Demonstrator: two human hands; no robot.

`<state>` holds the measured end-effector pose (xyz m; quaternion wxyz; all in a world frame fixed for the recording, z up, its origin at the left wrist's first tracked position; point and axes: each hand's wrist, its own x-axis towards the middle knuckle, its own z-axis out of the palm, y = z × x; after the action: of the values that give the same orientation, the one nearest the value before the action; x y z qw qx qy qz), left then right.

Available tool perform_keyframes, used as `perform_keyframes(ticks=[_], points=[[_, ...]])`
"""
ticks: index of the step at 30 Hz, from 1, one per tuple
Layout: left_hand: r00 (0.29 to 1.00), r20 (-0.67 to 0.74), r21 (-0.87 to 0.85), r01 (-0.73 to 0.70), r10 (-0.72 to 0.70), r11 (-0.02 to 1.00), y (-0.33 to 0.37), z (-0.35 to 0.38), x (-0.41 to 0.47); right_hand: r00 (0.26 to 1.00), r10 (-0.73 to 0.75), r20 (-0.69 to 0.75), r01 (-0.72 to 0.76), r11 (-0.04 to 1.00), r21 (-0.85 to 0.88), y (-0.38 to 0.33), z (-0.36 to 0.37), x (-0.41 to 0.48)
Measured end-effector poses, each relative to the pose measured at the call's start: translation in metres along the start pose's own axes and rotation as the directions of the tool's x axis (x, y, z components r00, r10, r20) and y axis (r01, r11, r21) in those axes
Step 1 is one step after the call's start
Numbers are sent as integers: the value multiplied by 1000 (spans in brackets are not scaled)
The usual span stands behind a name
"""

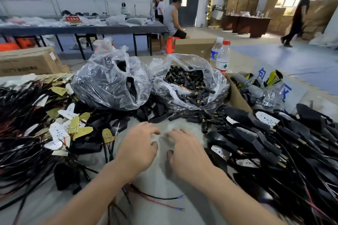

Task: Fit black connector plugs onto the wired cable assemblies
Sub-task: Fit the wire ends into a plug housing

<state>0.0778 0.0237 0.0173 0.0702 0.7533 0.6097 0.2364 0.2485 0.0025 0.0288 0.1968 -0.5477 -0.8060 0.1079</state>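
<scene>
My left hand (139, 148) and my right hand (184, 150) hover side by side over a bare patch of the table (164, 184), fingers loosely spread and holding nothing. Loose black connector plugs (193, 117) with brass ends lie just beyond my fingertips. More plugs fill an open clear plastic bag (188, 82) behind them. Below my wrists a cable with one black and one red wire (161, 200), each ending in a small terminal, lies on the table. Piles of wired cable assemblies lie at the left (36, 124) and at the right (274, 142).
A second clear bag (111, 82) of black parts stands left of the plug bag. Two water bottles (221, 56) and a cardboard box (243, 97) of grey parts stand at the back right. People sit and walk in the room beyond.
</scene>
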Motion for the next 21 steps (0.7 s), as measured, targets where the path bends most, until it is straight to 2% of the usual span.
perform_keyframes(ticks=[2, 4, 8, 10, 12, 15, 18, 21], points=[[998, -44, 207, 50, -42, 977, -25, -11, -3, 1000, -25, 10, 25, 999, -22, -6, 10, 17], [987, -85, 386, 156, -133, 909, -51, -22, -6, 998, -5, 60, 7, 1000, -31, -8, 17, 33], [942, -227, 447, 326, -246, 833, -101, -36, -11, 993, 96, 64, -93, 994, -53, 2, 26, 72], [948, -212, 508, 314, -238, 802, -116, -37, -12, 983, 174, 52, -172, 984, -45, 11, 28, 90], [967, -195, 588, 249, -163, 769, -124, -36, -9, 964, 245, 101, -245, 970, -12, 22, 31, 102], [975, -196, 609, 207, -108, 765, -125, -37, -3, 950, 271, 157, -258, 961, -101, 32, 40, 111], [959, -143, 551, 281, -244, 785, -121, -47, 10, 967, 204, 155, -186, 975, -120, 21, 40, 113], [926, -133, 386, 377, -353, 842, -118, -58, 17, 980, 75, 183, -69, 997, -37, -2, 38, 108]])
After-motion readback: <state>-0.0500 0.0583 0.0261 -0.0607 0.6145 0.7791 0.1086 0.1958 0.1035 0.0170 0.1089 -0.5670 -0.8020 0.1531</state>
